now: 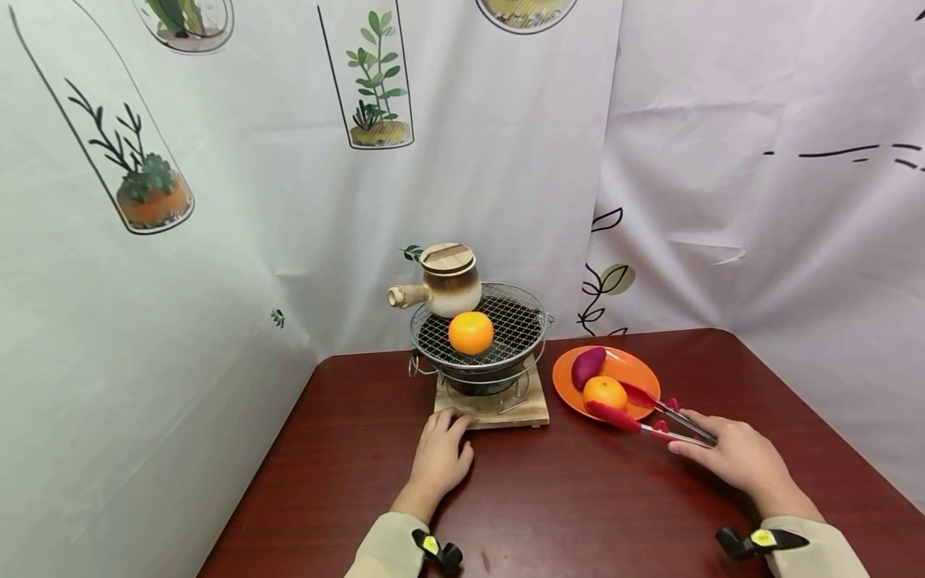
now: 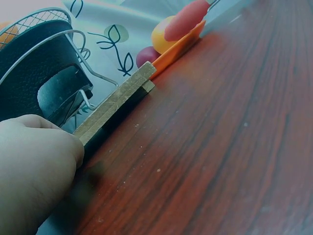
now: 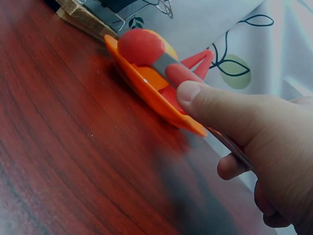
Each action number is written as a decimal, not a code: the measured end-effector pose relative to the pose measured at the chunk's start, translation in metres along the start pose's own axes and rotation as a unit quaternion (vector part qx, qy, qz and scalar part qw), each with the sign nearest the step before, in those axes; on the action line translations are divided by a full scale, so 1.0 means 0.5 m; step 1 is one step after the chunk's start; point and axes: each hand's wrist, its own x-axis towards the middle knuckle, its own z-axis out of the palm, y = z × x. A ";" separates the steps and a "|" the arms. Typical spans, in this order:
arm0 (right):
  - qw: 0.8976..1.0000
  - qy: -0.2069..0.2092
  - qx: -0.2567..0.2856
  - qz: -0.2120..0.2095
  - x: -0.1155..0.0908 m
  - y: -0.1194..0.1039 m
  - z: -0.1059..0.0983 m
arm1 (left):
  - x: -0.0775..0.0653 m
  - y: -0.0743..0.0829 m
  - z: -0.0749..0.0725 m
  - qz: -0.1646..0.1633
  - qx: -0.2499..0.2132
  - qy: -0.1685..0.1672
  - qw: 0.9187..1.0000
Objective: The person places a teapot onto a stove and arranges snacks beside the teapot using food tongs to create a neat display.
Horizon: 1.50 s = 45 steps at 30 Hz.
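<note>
My right hand (image 1: 740, 457) grips metal tongs (image 1: 679, 437) with red tips. Those tips are spread, one on each side of an orange mandarin (image 1: 605, 392) on an orange plate (image 1: 645, 373). A purple sweet potato-like piece (image 1: 588, 367) lies beside the mandarin. My left hand (image 1: 438, 457) rests its fingers on the front left corner of a wooden board (image 1: 535, 405); the thumb is apart from them. On that board stands a round grill (image 1: 516, 317) with a wire mesh. The mesh bears an orange persimmon-like fruit (image 1: 471, 333) and a lidded clay pot (image 1: 454, 293) with a side handle.
A dark red wooden table (image 1: 564, 498) carries everything. White cloth (image 1: 506, 160) printed with plants hangs behind and along both sides. The pot's handle (image 1: 407, 295) juts left past the grill's rim.
</note>
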 end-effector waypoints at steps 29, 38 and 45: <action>0.997 0.069 0.013 -0.040 0.030 -0.060 -0.040 | -0.004 0.003 0.000 -0.007 0.001 -0.004 1.000; 0.992 0.110 0.023 -0.055 0.035 -0.076 -0.051 | -0.010 0.001 -0.001 -0.009 -0.003 -0.009 1.000; 0.987 0.141 0.026 -0.069 0.042 -0.085 -0.061 | -0.007 0.003 -0.001 -0.005 -0.008 -0.003 1.000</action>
